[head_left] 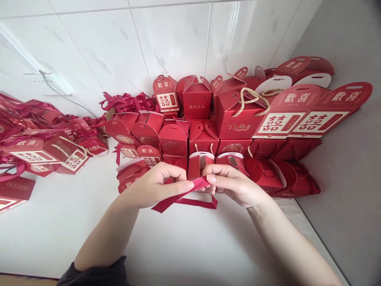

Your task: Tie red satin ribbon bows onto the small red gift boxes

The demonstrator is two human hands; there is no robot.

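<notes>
A dark pink ribbon [200,183] is stretched between my two hands, above the white tabletop. My left hand [166,184] pinches it between thumb and fingers, and one cut end slants down to the left below that hand. My right hand [230,183] pinches the ribbon a short way to the right. A loop of the same ribbon hangs beneath both hands. Just behind them stands an open red gift box [195,167], partly hidden by my fingers.
Rows of red gift boxes [233,115], some with rope handles, are stacked against the tiled wall [178,35]. A pile of pink ribbons [129,102] lies at the back. More boxes [38,149] with ribbons sit at left. A grey panel [351,167] bounds the right side.
</notes>
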